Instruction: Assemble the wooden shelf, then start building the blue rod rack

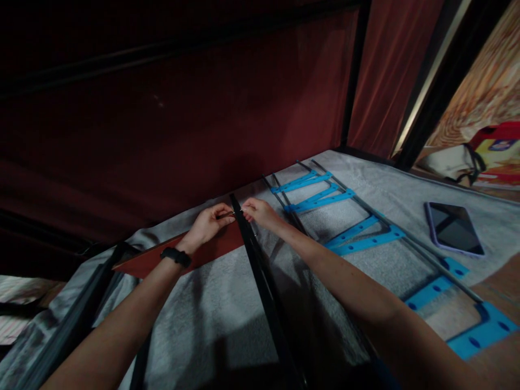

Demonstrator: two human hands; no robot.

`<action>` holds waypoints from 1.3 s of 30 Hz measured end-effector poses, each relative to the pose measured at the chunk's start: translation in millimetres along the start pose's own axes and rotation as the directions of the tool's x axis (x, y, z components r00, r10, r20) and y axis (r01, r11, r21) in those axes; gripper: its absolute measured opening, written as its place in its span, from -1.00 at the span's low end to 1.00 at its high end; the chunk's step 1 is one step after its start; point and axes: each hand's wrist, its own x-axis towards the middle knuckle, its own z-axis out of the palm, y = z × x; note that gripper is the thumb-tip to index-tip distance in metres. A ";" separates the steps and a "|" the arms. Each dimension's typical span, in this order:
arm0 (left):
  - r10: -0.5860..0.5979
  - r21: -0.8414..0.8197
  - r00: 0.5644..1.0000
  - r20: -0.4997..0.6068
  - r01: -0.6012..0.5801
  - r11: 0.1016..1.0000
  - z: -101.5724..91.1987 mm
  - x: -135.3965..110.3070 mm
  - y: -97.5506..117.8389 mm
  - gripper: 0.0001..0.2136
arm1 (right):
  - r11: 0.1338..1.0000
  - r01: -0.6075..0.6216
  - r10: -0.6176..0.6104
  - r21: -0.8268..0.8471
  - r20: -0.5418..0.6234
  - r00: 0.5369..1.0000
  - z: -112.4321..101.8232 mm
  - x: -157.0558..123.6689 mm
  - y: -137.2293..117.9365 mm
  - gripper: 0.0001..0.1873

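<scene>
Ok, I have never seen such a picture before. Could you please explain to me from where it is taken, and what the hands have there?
There is no machine here: a person works with bare hands, and the camera sits on their head, looking forward and down. The left hand, with a black band on its wrist, pinches a small slim thing I cannot name, beside a long black bar. The right hand is at the bar's other side; whether it holds something is unclear. Left of the bar is a reddish-brown board. Under everything is a grey cloth. On the right lie blue pieces with thin dark rods, then a phone.
</scene>
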 end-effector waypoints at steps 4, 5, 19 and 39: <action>-0.008 0.027 1.000 -0.016 0.008 1.000 1.1 -1.6 -1.1 -0.66 | 0.997 0.021 -0.023 0.070 0.032 0.999 -0.9 3.8 1.0 -0.91; -0.001 0.037 1.000 -0.021 0.002 0.999 1.5 -2.5 -2.2 -0.66 | 0.997 0.018 -0.021 0.077 0.037 0.999 -1.1 4.7 1.1 -0.91; 0.043 0.184 0.992 -0.122 -0.020 0.983 3.9 -3.2 -9.9 -0.67 | 0.967 0.117 -0.106 -0.225 0.063 0.992 -3.0 8.9 7.3 -0.68; 0.061 0.291 0.994 -0.090 -0.032 0.956 1.4 -6.9 -3.3 -0.54 | 0.960 -0.019 -0.005 -0.281 -0.084 0.996 3.7 -11.7 -11.9 -0.83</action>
